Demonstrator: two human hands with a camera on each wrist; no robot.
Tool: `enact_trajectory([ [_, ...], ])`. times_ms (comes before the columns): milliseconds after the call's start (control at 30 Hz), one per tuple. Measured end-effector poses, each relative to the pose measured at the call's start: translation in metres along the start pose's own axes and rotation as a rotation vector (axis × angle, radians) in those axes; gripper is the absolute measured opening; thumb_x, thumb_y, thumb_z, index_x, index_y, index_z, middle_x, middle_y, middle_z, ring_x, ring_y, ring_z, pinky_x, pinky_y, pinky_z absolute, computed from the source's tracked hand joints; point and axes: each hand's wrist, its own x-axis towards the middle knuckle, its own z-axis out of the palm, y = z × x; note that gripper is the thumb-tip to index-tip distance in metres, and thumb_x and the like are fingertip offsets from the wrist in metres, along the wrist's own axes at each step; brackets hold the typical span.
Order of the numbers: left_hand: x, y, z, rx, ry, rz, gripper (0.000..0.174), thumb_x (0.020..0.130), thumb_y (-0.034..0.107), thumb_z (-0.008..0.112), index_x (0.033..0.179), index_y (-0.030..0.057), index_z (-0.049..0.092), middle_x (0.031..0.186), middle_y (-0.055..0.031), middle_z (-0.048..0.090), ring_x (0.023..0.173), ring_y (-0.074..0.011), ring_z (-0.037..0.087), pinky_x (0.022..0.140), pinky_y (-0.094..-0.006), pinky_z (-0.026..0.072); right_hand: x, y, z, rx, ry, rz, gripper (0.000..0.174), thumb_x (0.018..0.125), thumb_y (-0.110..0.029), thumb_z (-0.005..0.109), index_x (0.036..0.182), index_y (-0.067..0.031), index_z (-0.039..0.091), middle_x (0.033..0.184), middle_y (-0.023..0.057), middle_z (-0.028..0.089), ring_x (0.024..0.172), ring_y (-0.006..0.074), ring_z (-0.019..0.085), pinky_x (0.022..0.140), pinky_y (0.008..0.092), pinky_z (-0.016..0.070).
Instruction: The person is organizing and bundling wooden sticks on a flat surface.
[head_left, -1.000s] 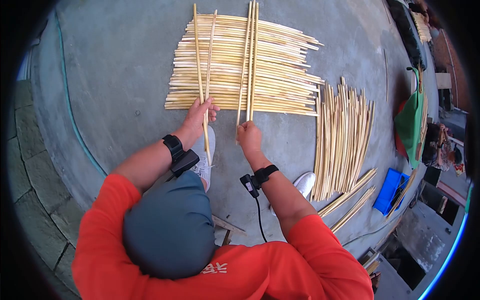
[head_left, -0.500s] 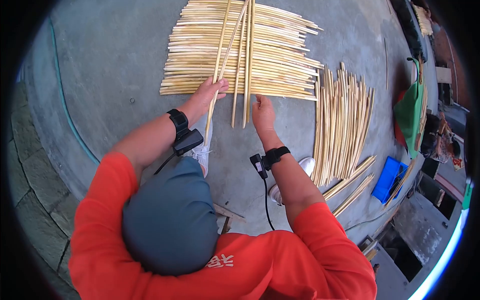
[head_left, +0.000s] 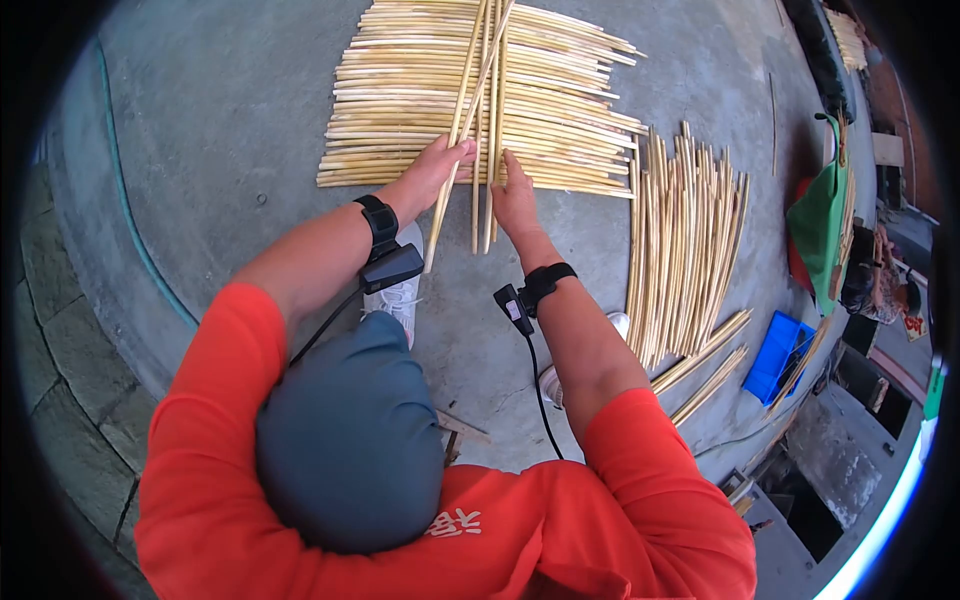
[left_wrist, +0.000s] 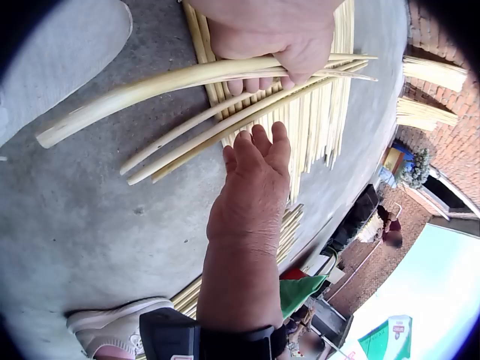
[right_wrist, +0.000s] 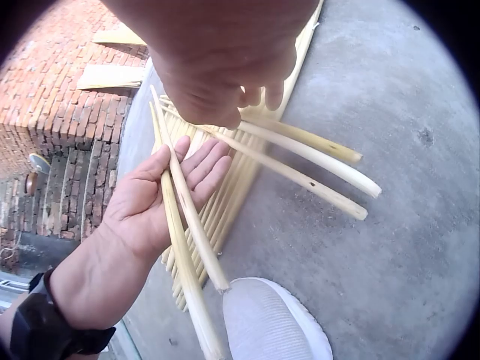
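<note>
Two pale peeled sticks [head_left: 437, 228] lie across my left hand [head_left: 428, 182], held under the thumb; in the right wrist view its palm [right_wrist: 142, 206] faces up and the other fingers are extended. My right hand [head_left: 516, 208] is just right of three lengthwise sticks [head_left: 490, 215], its relaxed fingers [left_wrist: 259, 142] near them in the left wrist view. These three rest across a wide layer of side-by-side sticks [head_left: 580, 150] on the floor. The tops of the held sticks overlap the lengthwise ones in the head view.
Right of the layer lies a second spread of sticks [head_left: 690, 250], with loose sticks [head_left: 705, 350] below it. A blue crate [head_left: 778, 360] and a green cloth [head_left: 820, 230] are farther right. A teal hose [head_left: 125, 200] runs along the left. White shoes [head_left: 398, 300] stand near the hands.
My right hand has let go of the lengthwise stick it pinched and moved up along their right side. The left hand has moved right with its two sticks, which now lean over the lengthwise ones.
</note>
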Motion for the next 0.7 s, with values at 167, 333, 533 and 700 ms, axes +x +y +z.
enact_trajectory([
  [167,0.006,-0.002,0.004,-0.016,-0.012,-0.023,0.031,0.089,0.025,0.044,0.111,0.0039,0.042,0.116,-0.0119,0.048,0.115,-0.0237,0.043,0.093,-0.0382,0.0361,0.007,-0.002,-0.003,0.050,-0.119,0.069,0.058,0.078,-0.005,0.051,0.131,-0.0048,0.026,0.120,0.0220,0.046,0.113,0.0338,0.042,0.095,0.0375,0.0348],
  [333,0.009,0.001,0.000,-0.003,-0.006,-0.030,0.030,0.089,0.026,0.045,0.110,0.0043,0.043,0.116,-0.0123,0.048,0.116,-0.0237,0.042,0.093,-0.0387,0.0360,0.009,0.003,-0.004,0.037,-0.133,0.057,0.058,0.078,-0.003,0.050,0.131,-0.0041,0.026,0.121,0.0209,0.046,0.114,0.0327,0.043,0.095,0.0363,0.0352],
  [533,0.000,0.002,-0.001,0.012,-0.012,-0.046,0.033,0.089,0.026,0.045,0.113,0.0042,0.040,0.116,-0.0118,0.048,0.115,-0.0225,0.043,0.092,-0.0388,0.0369,0.010,0.019,0.003,0.121,-0.123,0.054,0.058,0.076,-0.002,0.051,0.130,-0.0070,0.030,0.111,0.0275,0.047,0.105,0.0403,0.044,0.091,0.0415,0.0370],
  [700,0.000,-0.004,0.002,0.009,-0.036,-0.043,0.032,0.089,0.026,0.045,0.114,0.0068,0.040,0.117,-0.0097,0.048,0.114,-0.0207,0.043,0.089,-0.0377,0.0377,0.006,0.002,-0.005,0.019,-0.174,0.055,0.058,0.076,-0.001,0.050,0.130,-0.0075,0.030,0.109,0.0280,0.046,0.103,0.0405,0.044,0.090,0.0413,0.0372],
])
